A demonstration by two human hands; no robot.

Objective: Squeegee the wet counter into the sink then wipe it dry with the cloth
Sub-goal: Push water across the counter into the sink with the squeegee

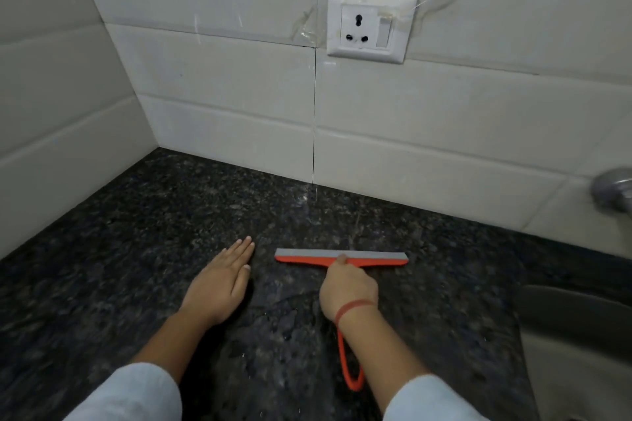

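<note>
An orange squeegee [372, 259] with a grey rubber blade lies flat on the dark speckled granite counter [136, 232], blade edge facing the back wall. My right hand [347, 290] grips its handle just behind the blade; the orange loop end of the handle sticks out below my wrist. My left hand [222, 284] rests flat on the counter to the left of the squeegee, fingers together and stretched forward, holding nothing. The steel sink [574, 335] shows at the right edge. No cloth is in sight.
White tiled walls meet the counter at the back and left, forming a corner at far left. A white socket and switch plate [371, 27] hangs on the back wall. A metal tap part [614, 188] juts in at the right, above the sink.
</note>
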